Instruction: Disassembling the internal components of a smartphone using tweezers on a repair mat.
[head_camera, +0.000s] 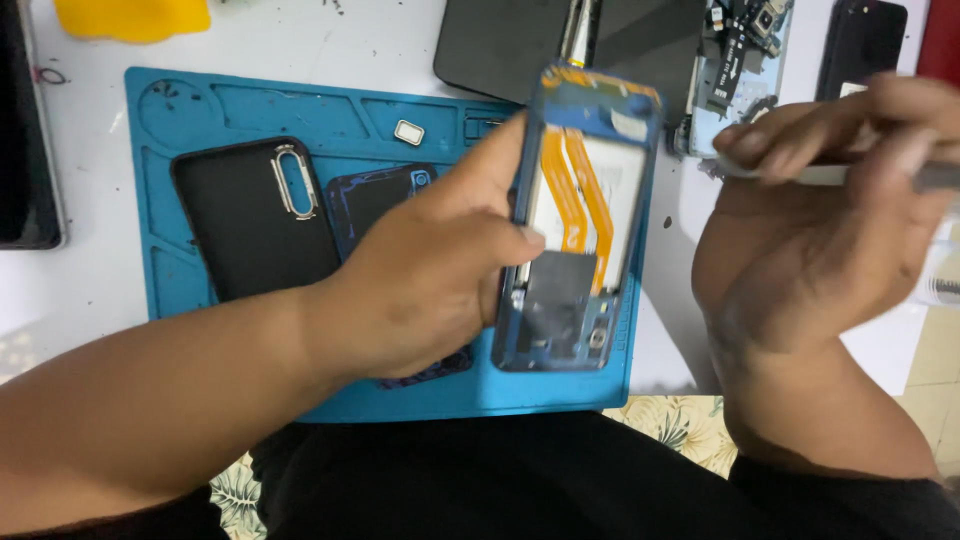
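My left hand (430, 265) grips an opened blue phone (580, 220) by its left edge and holds it tilted above a blue work mat (240, 110). The phone's back is off, showing orange flex cables, a white battery and a dark shield. My right hand (810, 220) is to the right of the phone, fingers closed on a thin silver tool (830, 175) that is blurred. On the mat lie a black back cover with a silver camera ring (255, 215) and a dark blue cover (375, 195), partly hidden by my left hand.
A small silver part (409, 131) lies on the mat. A yellow object (130, 17) is at the top left, a dark tablet (25, 130) at the left edge. Behind are dark panels (500, 45), another opened phone (730, 70) and a black phone (860, 45).
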